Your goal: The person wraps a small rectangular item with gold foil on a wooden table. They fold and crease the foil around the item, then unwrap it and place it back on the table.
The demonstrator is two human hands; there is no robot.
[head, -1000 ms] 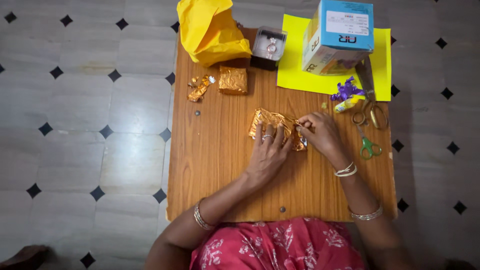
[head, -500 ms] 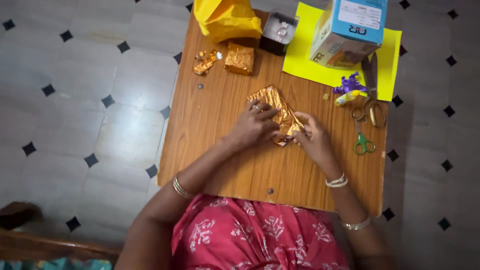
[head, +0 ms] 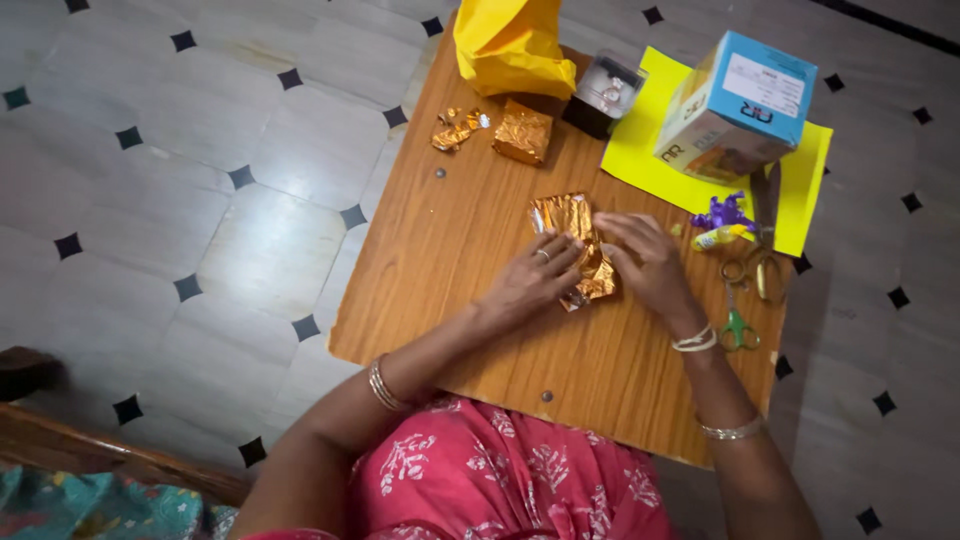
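A: Starting at the left, we see grey floor tiles [head: 250,240] with small dark diamonds, then the wooden worktop [head: 450,290]. At its far edge sit a yellow bag [head: 512,45], some scraps of gold foil [head: 455,130] and a small gold-wrapped parcel [head: 523,135].

B: Agreed. Near the middle of the worktop we find the gold foil packet [head: 577,245], crinkled and lying flat. Our left hand [head: 535,280] rests on its left side, fingers [head: 560,255] spread and pressing down on the foil rather than closing round it.

A: And our right hand [head: 648,262] touches the packet's right edge. Its fingers are bent toward the foil, but we cannot tell whether they pinch it or merely press.

B: Further right, beyond the hands, we see a dark watch case [head: 608,92] with a clear lid, a yellow paper sheet [head: 640,150] and a blue carton [head: 738,108] standing on it.

A: Just beside the right hand lie a purple ribbon bow [head: 722,212], a small yellow tube [head: 722,236], large scissors [head: 765,240] and small green-handled scissors [head: 738,325].
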